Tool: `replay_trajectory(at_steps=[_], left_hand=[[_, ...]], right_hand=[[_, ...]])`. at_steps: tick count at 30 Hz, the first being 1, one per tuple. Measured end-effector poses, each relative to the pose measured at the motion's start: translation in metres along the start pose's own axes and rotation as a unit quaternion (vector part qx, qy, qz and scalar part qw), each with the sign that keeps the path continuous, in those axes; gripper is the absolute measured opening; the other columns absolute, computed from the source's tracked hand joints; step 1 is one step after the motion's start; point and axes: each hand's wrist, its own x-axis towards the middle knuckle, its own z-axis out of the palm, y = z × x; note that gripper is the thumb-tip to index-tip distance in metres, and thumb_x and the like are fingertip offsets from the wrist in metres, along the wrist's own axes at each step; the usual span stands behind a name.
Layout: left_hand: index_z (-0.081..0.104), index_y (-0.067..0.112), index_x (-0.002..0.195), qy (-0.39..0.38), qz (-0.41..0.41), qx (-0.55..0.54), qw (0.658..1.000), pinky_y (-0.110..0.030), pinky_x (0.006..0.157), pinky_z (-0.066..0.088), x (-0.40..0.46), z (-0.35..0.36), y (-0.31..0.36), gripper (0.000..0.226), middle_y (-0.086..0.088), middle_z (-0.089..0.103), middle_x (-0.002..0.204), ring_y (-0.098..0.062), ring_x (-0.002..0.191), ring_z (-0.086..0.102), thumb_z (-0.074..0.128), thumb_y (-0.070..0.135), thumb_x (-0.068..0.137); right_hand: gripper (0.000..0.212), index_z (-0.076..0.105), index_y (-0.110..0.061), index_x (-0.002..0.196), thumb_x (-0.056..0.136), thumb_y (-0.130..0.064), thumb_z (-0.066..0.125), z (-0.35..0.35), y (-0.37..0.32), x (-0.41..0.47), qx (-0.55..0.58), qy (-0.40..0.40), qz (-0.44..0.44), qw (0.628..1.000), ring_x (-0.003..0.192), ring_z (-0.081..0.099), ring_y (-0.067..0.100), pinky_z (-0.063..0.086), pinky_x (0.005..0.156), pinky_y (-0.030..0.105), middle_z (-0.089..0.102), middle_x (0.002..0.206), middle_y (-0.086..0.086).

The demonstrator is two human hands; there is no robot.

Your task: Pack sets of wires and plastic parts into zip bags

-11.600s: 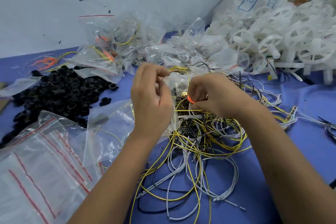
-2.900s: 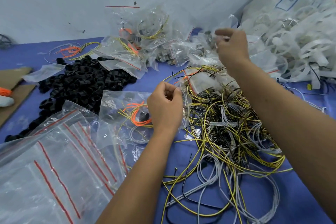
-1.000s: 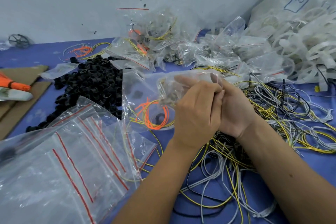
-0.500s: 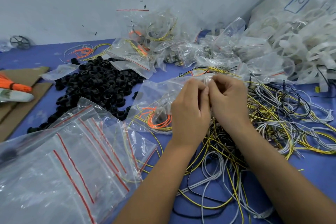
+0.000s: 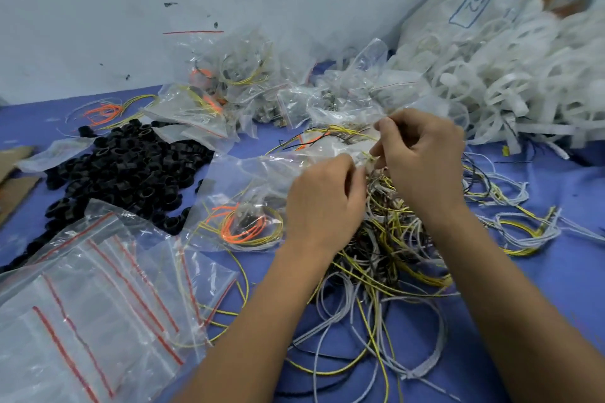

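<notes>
Cloth blue. Rings black. Bags clear, red zip stripes. Wires yellow, white, black. Coil orange. Far-right parts white.

Left hand and right hand pinch the mouth of a zip bag above tangled wires on the blue table.

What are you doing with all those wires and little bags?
A person is packing wire sets into zip bags. Both the left hand and the right hand pinch the top edge of a clear plastic zip bag holding coiled orange and yellow wires. It lies over a tangle of loose yellow, white and black wires, beside a pile of black plastic rings.
</notes>
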Motion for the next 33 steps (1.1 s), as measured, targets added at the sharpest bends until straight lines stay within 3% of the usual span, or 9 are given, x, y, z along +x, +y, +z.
replay_trajectory(at_steps=[7, 13, 15, 18, 20, 24, 28, 30, 33], left_hand=[[0.057, 0.016, 0.074, 0.001, 0.050, -0.026, 0.998, -0.036, 0.054, 0.036, 0.034, 0.053, 0.072, 0.027, -0.003, 0.062, 0.068, -0.028, 0.062, 0.054, 0.057, 0.030, 0.097], [0.062, 0.012, 0.080, -0.124, 0.000, -0.061, 0.990, -0.034, 0.066, 0.032, 0.050, 0.122, 0.111, 0.017, -0.008, 0.063, 0.082, -0.031, 0.082, 0.060, 0.058, 0.020, 0.094], [0.061, 0.014, 0.079, -0.147, -0.030, -0.073, 0.986, -0.036, 0.067, 0.034, 0.050, 0.137, 0.118, 0.015, -0.011, 0.066, 0.083, -0.033, 0.086, 0.061, 0.058, 0.018, 0.093], [0.068, 0.014, 0.084, -0.159, -0.045, -0.080, 0.983, -0.037, 0.076, 0.042, 0.049, 0.148, 0.125, 0.012, -0.012, 0.072, 0.090, -0.033, 0.092, 0.063, 0.060, 0.021, 0.092], [0.069, 0.016, 0.086, -0.162, -0.052, -0.079, 0.982, -0.037, 0.076, 0.044, 0.049, 0.151, 0.128, 0.012, -0.010, 0.072, 0.092, -0.031, 0.092, 0.063, 0.060, 0.022, 0.092], [0.066, 0.019, 0.083, -0.154, -0.075, -0.102, 0.980, -0.038, 0.078, 0.052, 0.052, 0.147, 0.134, 0.011, -0.007, 0.071, 0.087, -0.031, 0.087, 0.064, 0.059, 0.021, 0.090], [0.066, 0.018, 0.082, -0.131, -0.080, -0.110, 0.982, -0.039, 0.077, 0.052, 0.056, 0.138, 0.136, 0.011, -0.005, 0.070, 0.085, -0.029, 0.085, 0.063, 0.058, 0.020, 0.090], [0.066, 0.018, 0.081, -0.121, -0.081, -0.112, 0.983, -0.037, 0.074, 0.051, 0.056, 0.132, 0.134, 0.012, -0.004, 0.068, 0.083, -0.027, 0.083, 0.062, 0.059, 0.020, 0.090], [0.067, 0.017, 0.081, -0.123, -0.082, -0.110, 0.983, -0.034, 0.069, 0.047, 0.056, 0.127, 0.130, 0.011, -0.003, 0.067, 0.080, -0.026, 0.081, 0.061, 0.059, 0.018, 0.089]], right_hand=[[0.021, 0.077, -0.011, 0.078, 0.091, -0.021, 0.064, -0.076, 0.061, 0.017, -0.118, -0.001, 0.084, 0.989, 0.067, 0.070, 0.022, 0.057, 0.069, 0.043, 0.073, 0.068, 0.003], [0.022, 0.073, -0.006, 0.105, 0.088, -0.017, 0.064, -0.115, 0.124, 0.042, -0.321, 0.010, 0.127, 0.938, 0.100, 0.065, 0.037, 0.053, 0.088, 0.045, 0.074, 0.102, 0.016], [0.042, 0.057, -0.005, 0.128, 0.089, -0.018, 0.067, -0.119, 0.138, 0.052, -0.299, 0.001, 0.174, 0.938, 0.116, 0.058, 0.042, 0.049, 0.095, 0.047, 0.064, 0.123, 0.021], [0.083, 0.015, -0.006, 0.160, 0.096, -0.026, 0.064, -0.115, 0.154, 0.062, -0.348, -0.163, 0.209, 0.899, 0.137, 0.038, 0.045, 0.030, 0.112, 0.048, 0.037, 0.152, 0.027], [0.084, 0.009, -0.015, 0.164, 0.099, -0.023, 0.062, -0.113, 0.157, 0.062, -0.350, -0.228, 0.199, 0.887, 0.141, 0.030, 0.044, 0.026, 0.114, 0.047, 0.026, 0.156, 0.027], [0.055, 0.051, -0.020, 0.138, 0.087, -0.014, 0.070, -0.117, 0.150, 0.057, -0.243, -0.139, 0.170, 0.945, 0.115, 0.055, 0.033, 0.048, 0.094, 0.043, 0.048, 0.133, 0.014], [0.029, 0.052, -0.009, 0.109, 0.083, -0.014, 0.066, -0.110, 0.138, 0.057, -0.246, -0.055, 0.190, 0.949, 0.087, 0.061, 0.035, 0.051, 0.075, 0.046, 0.067, 0.096, 0.014], [0.039, 0.049, -0.009, 0.113, 0.085, -0.022, 0.071, -0.104, 0.137, 0.055, -0.264, -0.011, 0.215, 0.940, 0.096, 0.060, 0.037, 0.047, 0.075, 0.042, 0.066, 0.101, 0.014], [0.069, 0.040, -0.007, 0.138, 0.086, -0.037, 0.074, -0.098, 0.142, 0.052, -0.306, -0.020, 0.245, 0.920, 0.129, 0.042, 0.041, 0.038, 0.101, 0.045, 0.049, 0.137, 0.022]])
